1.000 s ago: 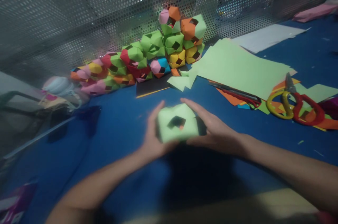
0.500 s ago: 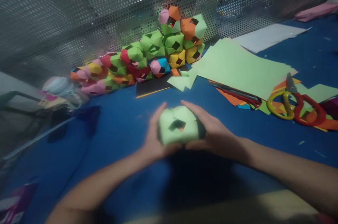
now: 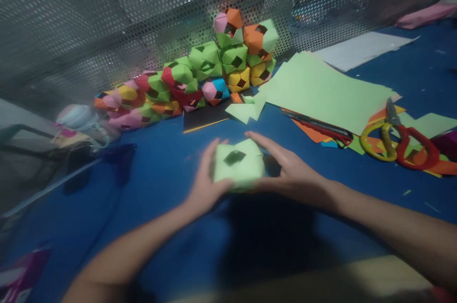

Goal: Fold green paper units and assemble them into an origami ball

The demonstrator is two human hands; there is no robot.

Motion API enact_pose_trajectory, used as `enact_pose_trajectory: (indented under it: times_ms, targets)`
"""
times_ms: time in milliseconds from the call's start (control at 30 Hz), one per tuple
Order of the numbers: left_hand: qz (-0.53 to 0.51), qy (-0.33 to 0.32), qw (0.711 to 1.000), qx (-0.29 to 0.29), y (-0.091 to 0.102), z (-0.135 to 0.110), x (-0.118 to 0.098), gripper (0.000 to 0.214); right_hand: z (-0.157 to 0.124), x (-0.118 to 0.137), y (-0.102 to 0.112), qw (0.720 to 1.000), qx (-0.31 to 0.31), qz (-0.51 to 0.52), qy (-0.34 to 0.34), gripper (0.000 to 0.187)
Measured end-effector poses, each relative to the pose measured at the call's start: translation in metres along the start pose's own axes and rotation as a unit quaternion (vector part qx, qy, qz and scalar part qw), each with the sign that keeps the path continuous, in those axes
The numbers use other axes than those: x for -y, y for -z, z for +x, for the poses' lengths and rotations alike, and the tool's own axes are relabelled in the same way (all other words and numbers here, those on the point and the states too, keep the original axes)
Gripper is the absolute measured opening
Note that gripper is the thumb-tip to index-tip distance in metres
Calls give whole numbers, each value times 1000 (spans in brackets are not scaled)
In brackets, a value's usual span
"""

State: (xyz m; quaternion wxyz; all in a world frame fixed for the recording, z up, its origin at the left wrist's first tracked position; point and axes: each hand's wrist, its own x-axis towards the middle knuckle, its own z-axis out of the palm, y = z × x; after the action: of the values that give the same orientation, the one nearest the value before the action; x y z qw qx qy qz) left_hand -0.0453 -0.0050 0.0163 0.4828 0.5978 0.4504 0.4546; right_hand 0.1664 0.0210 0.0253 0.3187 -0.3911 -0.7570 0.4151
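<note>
Left hand (image 3: 206, 183) and right hand (image 3: 290, 170) are both wrapped around a pale green paper cube (image 3: 244, 172), gripping it between them from either side. On my feed the left fingers run up its left face, with that thumb against the lower front corner. The right index finger reaches up to the cube's far right corner and the right thumb lies along the bottom edge, leaving a dark gap by the palm. I see a diamond-shaped opening in the cube, toward the top of the side facing me. I cannot tell whether its underside touches the blue tabletop (image 3: 171, 165).

Straight beyond the hands I have a black sheet (image 3: 203, 116) with a pale green scrap (image 3: 246, 112) just beside it. Farther out, a heap of colourful folded-paper pieces (image 3: 205, 63) stands before a perforated metal panel (image 3: 143, 8). Ahead and to the right of the right hand lie a stack of pale green sheets (image 3: 328, 89), a slim red and black tool (image 3: 317, 124) along its near edge, and scissors (image 3: 402, 139) with yellow and red handles. Well apart from the left hand, nearer me, sits a blurred purple item (image 3: 26, 274).
</note>
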Motion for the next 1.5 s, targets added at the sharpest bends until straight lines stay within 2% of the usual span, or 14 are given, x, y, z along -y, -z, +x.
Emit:
enact_pose_trajectory:
  times_ms: [300,567,767,900,1000,1167,1233,1367,1500]
  targets:
    - [-95,29,995,27,3,5,8,78,3,5,-2,991,-7,106,-80,77]
    - [-69,41,997,19,4,5,11,72,4,3,-4,991,0,105,-78,74]
    - [-62,16,998,20,6,5,11,75,1,3,-6,992,-18,93,-79,75]
    - [-59,0,998,23,6,7,10,82,-2,2,-5,997,0,55,-59,91]
    - [-74,8,997,12,6,8,11,75,-1,-1,-4,999,12,24,-42,102]
    - [-92,48,995,3,5,10,13,69,3,-4,-5,998,14,45,-40,83]
    - [-85,57,995,-2,5,10,13,70,4,-3,-5,997,10,56,-48,81]
    - [-80,46,996,5,7,9,14,73,4,1,-5,993,6,94,-76,81]
    - [-59,24,998,16,8,8,11,77,3,1,-6,986,-19,135,-96,64]
